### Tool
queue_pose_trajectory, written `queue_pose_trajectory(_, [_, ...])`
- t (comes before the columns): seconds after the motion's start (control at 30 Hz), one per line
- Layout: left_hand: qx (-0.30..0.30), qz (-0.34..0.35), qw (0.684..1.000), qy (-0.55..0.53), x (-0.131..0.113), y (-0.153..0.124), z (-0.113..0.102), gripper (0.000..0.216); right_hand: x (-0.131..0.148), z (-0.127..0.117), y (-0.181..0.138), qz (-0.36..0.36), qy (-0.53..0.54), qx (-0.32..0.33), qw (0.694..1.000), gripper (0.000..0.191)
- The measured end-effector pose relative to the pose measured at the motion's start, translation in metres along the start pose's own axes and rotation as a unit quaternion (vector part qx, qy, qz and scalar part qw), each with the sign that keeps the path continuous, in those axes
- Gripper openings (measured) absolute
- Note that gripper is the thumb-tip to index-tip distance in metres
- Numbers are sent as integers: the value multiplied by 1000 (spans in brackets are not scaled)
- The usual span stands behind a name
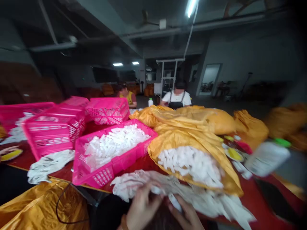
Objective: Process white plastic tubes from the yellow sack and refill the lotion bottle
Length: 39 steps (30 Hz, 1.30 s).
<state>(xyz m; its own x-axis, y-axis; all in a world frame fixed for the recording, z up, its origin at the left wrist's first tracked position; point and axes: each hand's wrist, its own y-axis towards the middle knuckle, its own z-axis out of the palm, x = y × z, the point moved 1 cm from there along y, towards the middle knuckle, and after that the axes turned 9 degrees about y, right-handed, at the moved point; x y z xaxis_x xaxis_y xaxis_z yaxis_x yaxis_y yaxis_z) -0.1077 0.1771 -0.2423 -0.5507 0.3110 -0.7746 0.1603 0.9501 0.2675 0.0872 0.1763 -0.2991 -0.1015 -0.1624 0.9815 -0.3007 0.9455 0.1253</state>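
Observation:
My left hand [142, 206] is closed, pinching a small white piece [157, 190] between thumb and fingers. Close beside it, my right hand [185, 215] grips another small white piece [175, 202], elongated and tilted. Blur hides what kind of parts they are. Both hands are at the table's near edge, in front of a crumpled whitish cloth [192, 191]. Just beyond the cloth, an orange woven sack [230, 163] lies with its mouth spread, and a heap of similar white pieces [192, 163] spills from it.
On the left, a pink crate [128, 161] holds many white pieces; more pink crates [55, 127] stand behind. A white bottle with a green cap [267, 159] and a dish with something yellow [233, 155] are right. Two people [179, 97] sit across the table. An orange sack [45, 204] lies lower left.

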Motion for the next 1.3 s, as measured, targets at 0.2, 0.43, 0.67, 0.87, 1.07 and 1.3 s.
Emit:
queue_pose_trajectory(0.2, [13,-33,998,52,-18,0,-7,19,15,-6,-5,-19,33,50,998,27])
queue_pose_trajectory(0.43, [127,-33,989,62,-12,-19,18,22,11,0,-11,-77,-138,32,987,22])
queue_pose_trajectory(0.67, [146,-85,986,-18,13,-17,23,42,7,-2,-7,18,58,98,993,18])
queue_pose_trajectory(0.87, [147,-3,989,17,14,-4,6,21,13,0,-4,151,299,190,923,29])
queue_pose_trajectory(1.07, [142,-97,985,-29,4,-15,20,34,7,-1,-10,64,168,84,980,18])
queue_pose_trajectory(1.3, [168,-130,975,-70,11,-29,36,43,-7,1,-15,124,247,151,949,8])
